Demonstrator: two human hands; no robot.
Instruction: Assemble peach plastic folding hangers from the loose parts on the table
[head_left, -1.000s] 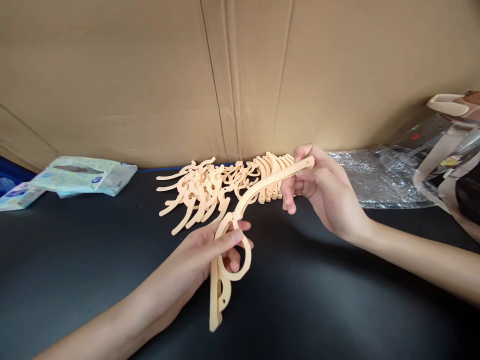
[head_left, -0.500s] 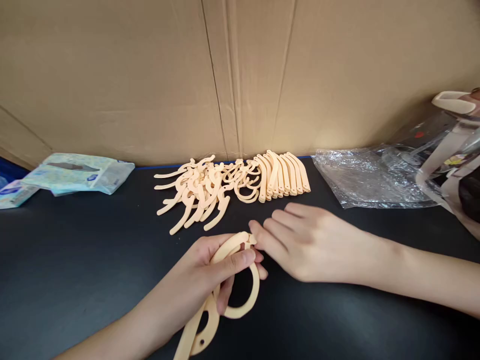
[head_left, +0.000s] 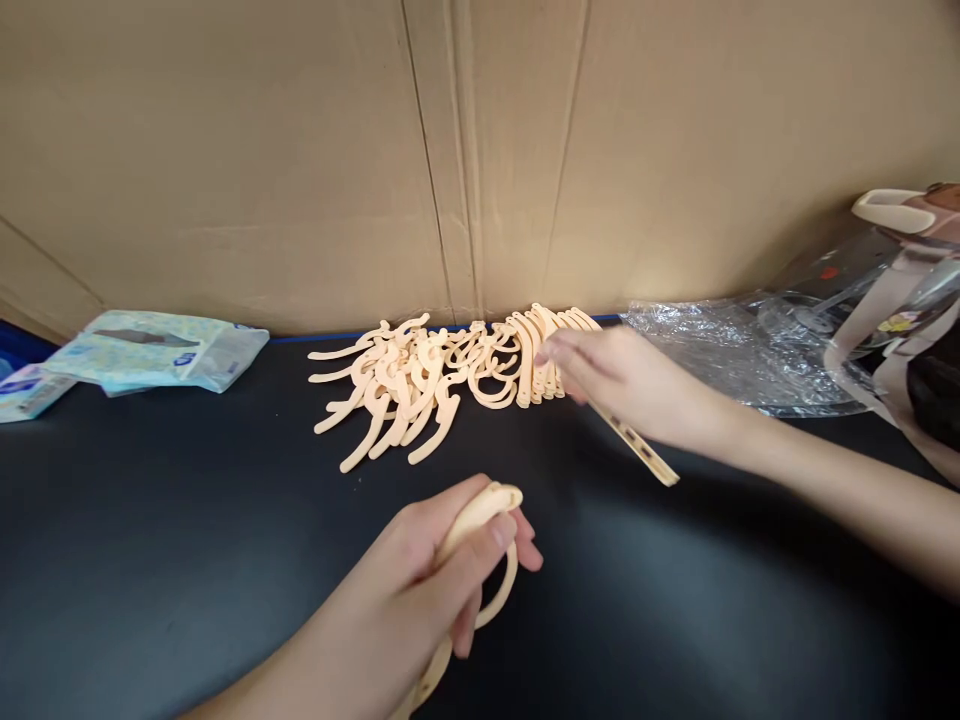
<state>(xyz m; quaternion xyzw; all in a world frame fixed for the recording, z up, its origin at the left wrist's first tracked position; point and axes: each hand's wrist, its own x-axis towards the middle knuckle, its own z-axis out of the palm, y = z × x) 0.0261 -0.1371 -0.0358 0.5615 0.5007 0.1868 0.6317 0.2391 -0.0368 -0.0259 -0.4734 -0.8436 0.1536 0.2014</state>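
My left hand point(head_left: 427, 580) is closed around a cream plastic folding hanger point(head_left: 472, 515), thumb on top, with the curved hook showing below the fingers. Part of this hanger is hidden by my palm. My right hand point(head_left: 637, 385) is closed on a long cream hanger arm point(head_left: 639, 446), slotted along its edge, which slants down toward me. That hand is over the right end of a neat row of curved hanger arms point(head_left: 528, 360) and hides part of it. Left of the row lie several hanger hooks point(head_left: 493, 390) and a loose heap of shorter curved hanger pieces point(head_left: 397, 385).
A tissue pack point(head_left: 161, 345) lies at the back left of the black table point(head_left: 187, 520). Clear plastic film point(head_left: 697, 350) and a container with a beige strap point(head_left: 885, 290) are at the right. A cardboard wall point(head_left: 300, 170) rises behind.
My right hand has left the hanger in my left hand, moved up to the row of arms and gripped one. The left hand has turned slightly, and the hanger with it.
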